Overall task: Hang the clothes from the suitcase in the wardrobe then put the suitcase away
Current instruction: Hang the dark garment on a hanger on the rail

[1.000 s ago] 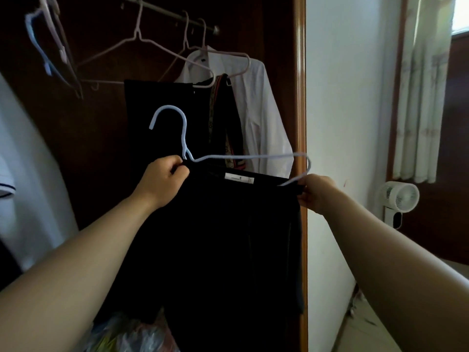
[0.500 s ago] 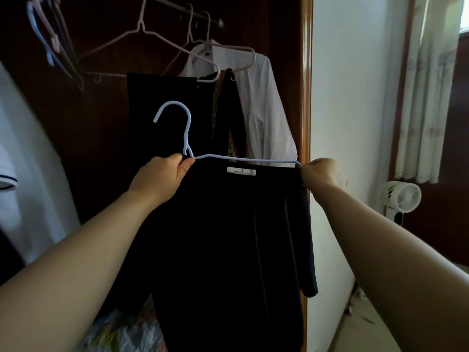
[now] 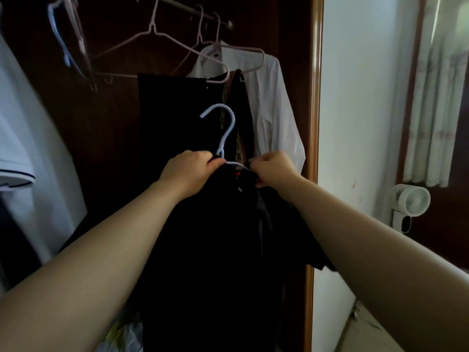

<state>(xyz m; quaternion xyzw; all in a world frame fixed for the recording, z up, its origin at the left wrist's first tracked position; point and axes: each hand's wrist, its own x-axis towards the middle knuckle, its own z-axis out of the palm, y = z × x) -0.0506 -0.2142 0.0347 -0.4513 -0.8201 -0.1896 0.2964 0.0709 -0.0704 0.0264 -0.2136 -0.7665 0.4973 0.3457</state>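
Both hands [image 3: 189,171] [image 3: 275,168] grip hanger [image 3: 223,138]; black garment [image 3: 218,250] draped

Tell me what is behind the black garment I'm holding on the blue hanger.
Behind the black garment on the blue hanger hang a white shirt, another dark garment and a patterned strip between them. Their lower parts are covered.

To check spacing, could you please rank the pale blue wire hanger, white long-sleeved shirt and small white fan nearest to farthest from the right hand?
1. Pale blue wire hanger: touching the right hand.
2. White long-sleeved shirt: hanging just behind.
3. Small white fan: far to the right.
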